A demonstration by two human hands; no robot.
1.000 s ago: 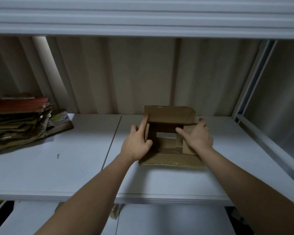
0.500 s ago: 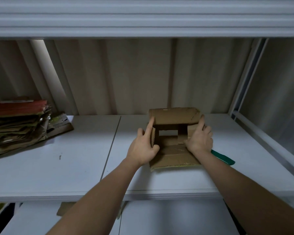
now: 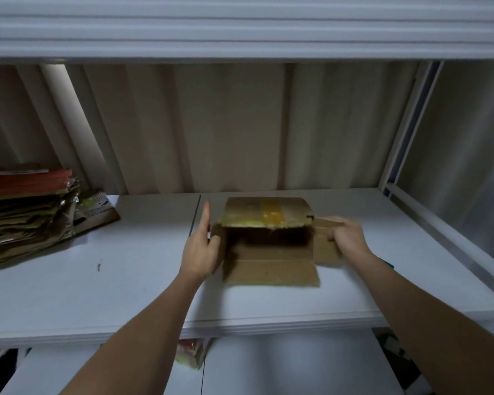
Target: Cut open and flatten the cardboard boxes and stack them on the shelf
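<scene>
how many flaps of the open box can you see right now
4: the taped far flap standing up at the back, the near flap lying flat toward the person, the left flap by the left hand, the right flap gripped by the right hand.

A small brown cardboard box (image 3: 270, 246) lies on the white shelf (image 3: 126, 280), its opening facing the viewer, flaps splayed outward, yellow tape across the top flap, while flattened cardboard (image 3: 26, 212) is stacked far left.
</scene>
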